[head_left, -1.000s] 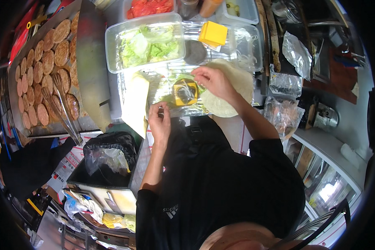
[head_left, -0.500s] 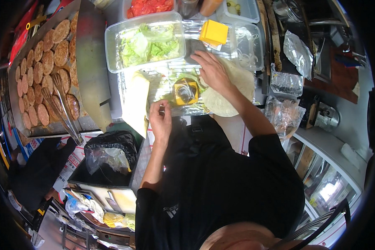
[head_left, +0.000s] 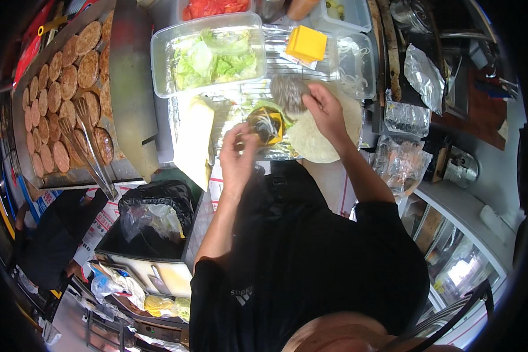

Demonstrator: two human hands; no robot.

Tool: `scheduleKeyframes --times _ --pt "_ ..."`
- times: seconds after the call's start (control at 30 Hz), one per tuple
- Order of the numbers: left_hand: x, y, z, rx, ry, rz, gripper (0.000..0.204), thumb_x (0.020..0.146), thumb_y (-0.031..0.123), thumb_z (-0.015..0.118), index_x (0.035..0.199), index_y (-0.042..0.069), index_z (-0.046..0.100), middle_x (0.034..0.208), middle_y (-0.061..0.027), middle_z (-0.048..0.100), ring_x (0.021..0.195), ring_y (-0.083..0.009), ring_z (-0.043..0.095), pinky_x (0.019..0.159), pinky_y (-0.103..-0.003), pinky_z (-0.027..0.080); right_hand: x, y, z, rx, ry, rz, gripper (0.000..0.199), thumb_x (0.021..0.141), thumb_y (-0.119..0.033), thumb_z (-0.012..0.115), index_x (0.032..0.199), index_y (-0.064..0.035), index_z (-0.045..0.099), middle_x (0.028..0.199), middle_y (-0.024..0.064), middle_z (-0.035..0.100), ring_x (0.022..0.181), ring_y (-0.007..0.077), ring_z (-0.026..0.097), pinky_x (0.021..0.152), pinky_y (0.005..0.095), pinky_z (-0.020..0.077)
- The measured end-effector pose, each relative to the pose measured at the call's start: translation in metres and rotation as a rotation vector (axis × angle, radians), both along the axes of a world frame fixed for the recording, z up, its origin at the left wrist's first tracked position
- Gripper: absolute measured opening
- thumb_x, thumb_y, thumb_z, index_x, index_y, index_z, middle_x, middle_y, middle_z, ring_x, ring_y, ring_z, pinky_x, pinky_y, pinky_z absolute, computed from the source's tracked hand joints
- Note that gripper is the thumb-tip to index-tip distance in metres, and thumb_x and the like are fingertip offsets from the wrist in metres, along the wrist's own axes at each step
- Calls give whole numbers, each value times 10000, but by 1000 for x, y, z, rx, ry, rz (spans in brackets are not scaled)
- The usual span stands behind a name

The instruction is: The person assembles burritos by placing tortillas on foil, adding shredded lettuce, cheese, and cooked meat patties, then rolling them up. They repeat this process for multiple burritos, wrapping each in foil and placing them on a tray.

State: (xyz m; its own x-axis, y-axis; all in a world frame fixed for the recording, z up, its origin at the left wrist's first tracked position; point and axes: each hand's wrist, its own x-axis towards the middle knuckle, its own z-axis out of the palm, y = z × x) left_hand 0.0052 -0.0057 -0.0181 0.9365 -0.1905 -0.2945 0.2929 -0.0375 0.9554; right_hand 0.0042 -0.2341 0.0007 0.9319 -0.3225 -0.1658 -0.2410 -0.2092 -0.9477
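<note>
Right hand [head_left: 325,108], fingers closed, is holding a grey disc [head_left: 288,94] by its edge near the flatbread [head_left: 317,141]; blur is hiding detail. Left hand [head_left: 239,148], half-curled, is hovering beside onion-topped cheese [head_left: 277,125]; whether it is gripping anything, I cannot tell. The big tub [head_left: 160,66] is holding lettuce [head_left: 214,58], the small tub [head_left: 358,94] onion [head_left: 347,75]; the view's edge is cutting off the tomato tub [head_left: 181,13].

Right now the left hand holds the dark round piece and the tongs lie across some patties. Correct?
Not quite: the head view shows the right hand holding the dark round piece, not the left hand. The tongs do lie across some patties.
</note>
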Motion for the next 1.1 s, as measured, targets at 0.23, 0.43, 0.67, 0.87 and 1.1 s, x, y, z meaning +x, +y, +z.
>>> scheduleKeyframes --times 0.23,0.43,0.67,0.87,1.1 --pt "-8 -5 -5 -29 210 -44 335 854 -12 659 1165 18 538 1057 -22 550 822 -83 559 717 -215 471 -58 49 -30 347 217 -168 237 919 -110 576 1144 -37 561 971 24 608 881 95 550 770 237 445" --pt "5 -7 -15 424 -179 -119 349 782 21 701 1107 7 576 1025 -77 564 879 -178 545 774 -315 464 -56 65 -60 132 258 -244 446 739 -177 781 1090 7 574 1025 103 589 984 198 546 849 321 449" --pt "28 -1 -54 265 111 -274 669 768 150 701 1350 9 403 1254 -203 518 1139 -279 522 954 -349 425 -58 80 -46 468 380 -488 428 766 -180 770 1081 13 553 1007 101 586 958 167 555 825 306 463" --pt "53 -3 -51 165 438 -417 708 768 144 693 1381 10 365 1301 -220 488 1175 -280 505 940 -337 435 -55 79 -55 807 366 -468 389 808 -144 728 1132 -25 549 1027 58 592 943 144 566 807 289 463" --pt "71 1 -50 38 499 -459 697 766 90 634 1394 -39 360 1332 -213 456 1240 -278 443 1022 -340 353 -48 78 -38 959 242 -411 473 857 -142 677 1267 -14 479 1147 82 564 1059 141 533 911 291 432"
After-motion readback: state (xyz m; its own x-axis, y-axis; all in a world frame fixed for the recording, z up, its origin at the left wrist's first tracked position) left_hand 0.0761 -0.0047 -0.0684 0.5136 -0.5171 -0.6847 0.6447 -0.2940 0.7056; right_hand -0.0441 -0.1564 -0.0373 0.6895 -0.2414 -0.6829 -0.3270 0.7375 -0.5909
